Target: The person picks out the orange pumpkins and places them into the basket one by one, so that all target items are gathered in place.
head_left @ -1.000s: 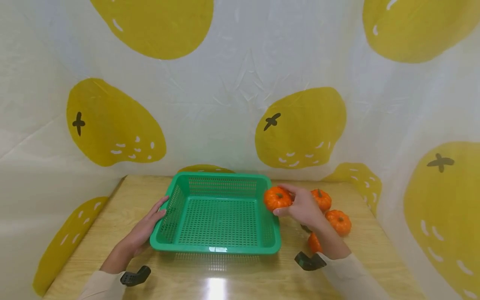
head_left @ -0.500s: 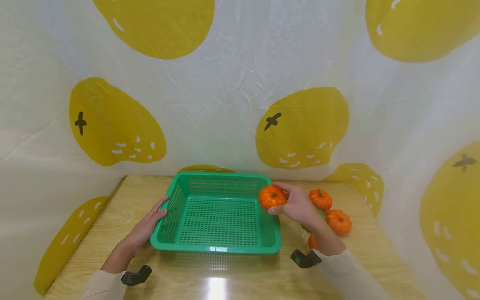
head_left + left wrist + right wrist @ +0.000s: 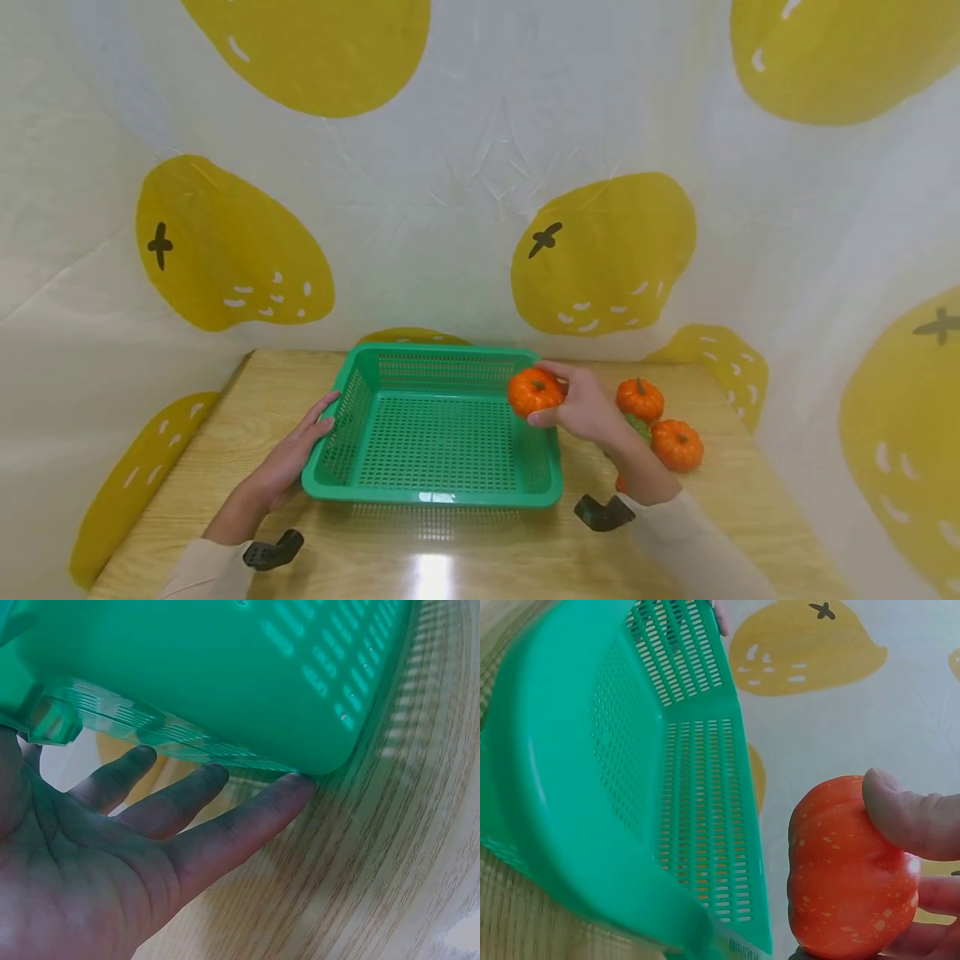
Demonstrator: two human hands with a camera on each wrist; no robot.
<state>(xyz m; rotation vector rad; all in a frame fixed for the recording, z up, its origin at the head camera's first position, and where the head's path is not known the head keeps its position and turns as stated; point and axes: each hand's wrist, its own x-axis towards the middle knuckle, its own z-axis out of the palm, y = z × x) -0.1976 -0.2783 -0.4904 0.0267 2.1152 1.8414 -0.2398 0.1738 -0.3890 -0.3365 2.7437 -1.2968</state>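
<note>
Where a white sheet printed with yellow fruit (image 3: 427,250) hung behind and around the scene, it closed off the background, presumably to leave the work in plain sight. Below it, the wood-grain tabletop (image 3: 517,558) carried a green perforated plastic basket (image 3: 375,493), set mouth up with a long side to the front, a placing that seemed to suit reaching it from both ends. The hands were apart, one at each end. The left hand (image 3: 288,454) lay along the outside of the left wall, fingers nearly straight and touching the plastic, apparently to steady the basket rather than lift it. Opposite, the right hand (image 3: 588,404) was clamped on an orange mini pumpkin (image 3: 536,393), thumb on one side and fingers on the other, probably because its squat, ribbed body was easiest to span across its width. That pumpkin was at the basket's right wall, toward the back corner; its exact height over the rim was hard to tell. To the right sat a rear pumpkin (image 3: 640,399) and a nearer pumpkin (image 3: 678,445), likely grouped for the right hand's reach, with a partly hidden green object (image 3: 637,426) beside them and an orange sliver (image 3: 620,482) peeking past the forearm (image 3: 651,479).
</note>
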